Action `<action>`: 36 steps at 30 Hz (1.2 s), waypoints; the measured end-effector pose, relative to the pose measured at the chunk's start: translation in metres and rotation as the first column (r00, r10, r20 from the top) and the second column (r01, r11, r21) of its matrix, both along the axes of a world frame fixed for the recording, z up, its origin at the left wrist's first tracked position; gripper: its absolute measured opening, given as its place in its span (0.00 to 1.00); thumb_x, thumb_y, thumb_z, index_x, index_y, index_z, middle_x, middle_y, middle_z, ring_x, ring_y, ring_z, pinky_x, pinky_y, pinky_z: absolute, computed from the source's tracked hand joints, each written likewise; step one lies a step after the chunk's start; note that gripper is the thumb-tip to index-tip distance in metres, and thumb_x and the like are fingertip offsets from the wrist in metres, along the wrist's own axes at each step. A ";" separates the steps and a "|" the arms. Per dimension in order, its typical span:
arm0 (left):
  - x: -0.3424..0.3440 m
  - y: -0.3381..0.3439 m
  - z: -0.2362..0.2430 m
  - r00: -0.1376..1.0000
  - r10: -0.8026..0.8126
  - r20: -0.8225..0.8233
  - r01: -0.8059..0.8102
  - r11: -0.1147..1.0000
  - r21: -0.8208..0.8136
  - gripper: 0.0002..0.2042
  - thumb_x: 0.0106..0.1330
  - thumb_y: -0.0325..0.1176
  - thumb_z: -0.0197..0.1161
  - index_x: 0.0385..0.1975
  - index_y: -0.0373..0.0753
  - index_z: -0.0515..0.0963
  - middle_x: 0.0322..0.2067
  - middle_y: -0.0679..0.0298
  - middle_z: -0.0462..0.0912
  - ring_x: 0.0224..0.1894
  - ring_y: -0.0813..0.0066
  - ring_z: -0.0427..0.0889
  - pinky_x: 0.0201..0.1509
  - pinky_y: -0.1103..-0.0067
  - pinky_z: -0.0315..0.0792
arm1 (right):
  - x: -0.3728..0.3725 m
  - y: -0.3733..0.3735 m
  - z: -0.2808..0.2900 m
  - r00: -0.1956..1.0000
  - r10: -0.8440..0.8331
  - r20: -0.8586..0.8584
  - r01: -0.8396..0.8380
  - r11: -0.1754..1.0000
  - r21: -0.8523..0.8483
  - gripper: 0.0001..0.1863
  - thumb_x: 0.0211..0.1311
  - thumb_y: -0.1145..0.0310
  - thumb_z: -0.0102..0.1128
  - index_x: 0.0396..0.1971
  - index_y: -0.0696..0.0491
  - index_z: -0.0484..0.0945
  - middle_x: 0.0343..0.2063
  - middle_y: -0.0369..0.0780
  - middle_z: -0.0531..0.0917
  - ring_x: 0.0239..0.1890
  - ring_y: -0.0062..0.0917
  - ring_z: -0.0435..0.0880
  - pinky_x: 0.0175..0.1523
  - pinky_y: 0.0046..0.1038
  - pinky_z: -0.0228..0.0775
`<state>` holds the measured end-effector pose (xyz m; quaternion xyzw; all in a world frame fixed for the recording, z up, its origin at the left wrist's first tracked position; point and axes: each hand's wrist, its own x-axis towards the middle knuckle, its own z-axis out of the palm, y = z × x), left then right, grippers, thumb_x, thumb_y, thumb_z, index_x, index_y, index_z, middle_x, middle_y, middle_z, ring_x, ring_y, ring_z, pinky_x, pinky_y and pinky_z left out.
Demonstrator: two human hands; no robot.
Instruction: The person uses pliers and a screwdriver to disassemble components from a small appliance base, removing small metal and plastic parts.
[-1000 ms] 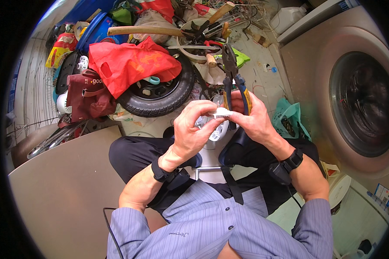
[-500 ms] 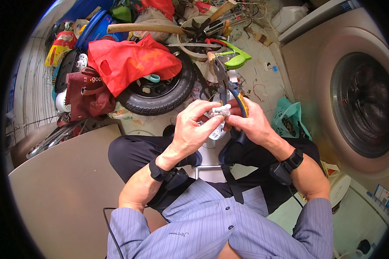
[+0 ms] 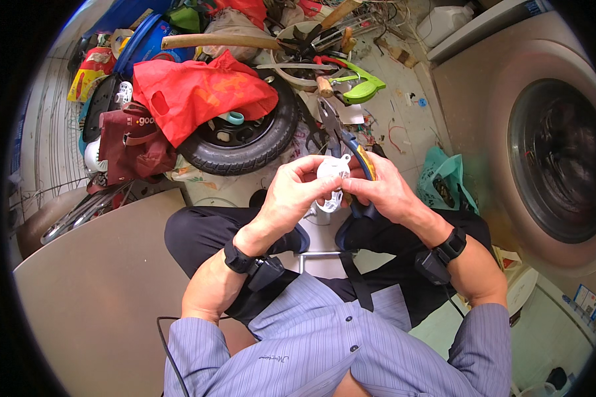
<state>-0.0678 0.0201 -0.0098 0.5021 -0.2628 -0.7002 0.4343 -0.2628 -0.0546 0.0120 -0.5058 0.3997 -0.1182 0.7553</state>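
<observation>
Both of my hands meet in the middle, above my lap, around a small white plastic part point(image 3: 332, 169) with a loop tab at its top. My left hand point(image 3: 293, 195) pinches it with thumb and fingers. My right hand point(image 3: 387, 190) grips pliers point(image 3: 363, 159) with dark blue and yellow handles, their jaws pointing up and forward, and its thumb also touches the white part. A perforated white plastic piece point(image 3: 331, 202) shows just below the small part, partly hidden by my fingers.
Ahead lies clutter: a red bag point(image 3: 202, 92), a tyre point(image 3: 230, 159), a maroon bag point(image 3: 122, 145), a wooden handle point(image 3: 218, 41) and a green-handled tool point(image 3: 366, 92). A washing machine point(image 3: 473, 119) stands at the right, beside a teal bag point(image 3: 444, 178). A beige panel point(image 3: 93, 291) is at the left.
The white part has turned to show a rounded face and upright tab. The pliers have tilted leftward and sit lower. My left hand has shifted slightly left.
</observation>
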 end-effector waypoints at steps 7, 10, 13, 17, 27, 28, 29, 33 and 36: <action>-0.001 -0.001 0.004 0.971 0.090 -0.223 -0.071 0.993 0.094 0.16 0.66 0.36 0.69 0.47 0.31 0.79 0.31 0.67 0.82 0.25 0.87 0.76 0.28 0.88 0.69 | -0.001 -0.002 0.003 1.000 -0.014 0.028 0.013 0.999 0.036 0.20 0.60 0.58 0.68 0.39 0.60 0.75 0.30 0.39 0.84 0.28 0.17 0.82 0.30 0.20 0.67; 0.000 0.000 0.003 0.956 0.099 -0.275 -0.076 0.993 0.095 0.15 0.67 0.36 0.68 0.46 0.31 0.79 0.30 0.68 0.82 0.24 0.87 0.75 0.27 0.89 0.69 | -0.002 -0.002 0.001 1.000 -0.014 0.025 0.013 1.000 0.027 0.21 0.59 0.57 0.69 0.38 0.60 0.75 0.30 0.38 0.84 0.28 0.16 0.82 0.29 0.19 0.66; 0.002 0.001 0.002 0.955 0.077 -0.286 -0.054 0.995 0.089 0.15 0.68 0.36 0.67 0.47 0.32 0.78 0.30 0.67 0.82 0.23 0.87 0.76 0.25 0.88 0.70 | -0.002 -0.002 0.004 1.000 -0.012 0.027 0.011 0.998 0.056 0.21 0.58 0.57 0.69 0.38 0.59 0.75 0.30 0.38 0.84 0.28 0.16 0.82 0.29 0.18 0.66; 0.005 0.002 0.003 0.971 -0.035 -0.236 0.048 0.998 0.050 0.16 0.69 0.34 0.64 0.53 0.34 0.74 0.32 0.62 0.83 0.27 0.78 0.83 0.27 0.84 0.76 | -0.002 0.001 0.002 1.000 -0.010 0.010 0.009 0.999 0.039 0.20 0.59 0.60 0.69 0.40 0.59 0.74 0.30 0.38 0.84 0.27 0.16 0.81 0.29 0.18 0.66; 0.001 0.002 0.004 0.978 -0.018 -0.208 0.003 0.997 -0.073 0.15 0.71 0.35 0.62 0.52 0.35 0.73 0.36 0.57 0.84 0.34 0.72 0.86 0.33 0.79 0.80 | -0.003 -0.008 0.015 0.999 0.005 -0.046 -0.001 0.997 0.081 0.17 0.61 0.68 0.65 0.46 0.60 0.73 0.31 0.37 0.83 0.30 0.18 0.82 0.34 0.23 0.72; 0.003 0.001 0.003 0.979 -0.013 -0.204 -0.004 0.997 -0.082 0.15 0.71 0.35 0.62 0.52 0.35 0.73 0.36 0.57 0.84 0.34 0.72 0.86 0.33 0.79 0.80 | -0.003 -0.005 0.011 0.999 0.012 -0.043 -0.009 0.997 0.073 0.17 0.61 0.68 0.65 0.46 0.60 0.73 0.31 0.37 0.83 0.30 0.18 0.82 0.34 0.23 0.72; 0.005 -0.002 0.003 0.977 0.017 -0.212 -0.029 0.998 -0.051 0.14 0.71 0.35 0.62 0.52 0.35 0.73 0.37 0.56 0.84 0.35 0.72 0.86 0.34 0.78 0.81 | -0.005 0.001 0.000 0.996 -0.081 -0.033 0.077 0.991 -0.110 0.17 0.62 0.69 0.64 0.47 0.60 0.73 0.31 0.39 0.83 0.30 0.21 0.82 0.36 0.25 0.74; 0.022 -0.005 0.005 0.976 0.075 -0.206 -0.077 0.997 -0.001 0.14 0.72 0.36 0.62 0.50 0.35 0.73 0.36 0.55 0.85 0.32 0.71 0.86 0.31 0.78 0.81 | -0.013 -0.001 0.003 0.988 -0.060 -0.141 -0.052 0.735 -0.676 0.21 0.59 0.75 0.63 0.54 0.57 0.73 0.38 0.47 0.83 0.36 0.38 0.85 0.43 0.33 0.78; 0.025 -0.008 0.011 0.979 0.096 -0.181 -0.099 0.995 -0.009 0.14 0.71 0.38 0.63 0.48 0.36 0.73 0.32 0.55 0.85 0.27 0.73 0.85 0.26 0.80 0.80 | -0.013 -0.003 0.002 0.983 -0.084 -0.164 -0.116 0.411 -0.904 0.26 0.52 0.80 0.64 0.55 0.55 0.73 0.40 0.48 0.83 0.39 0.46 0.84 0.43 0.36 0.78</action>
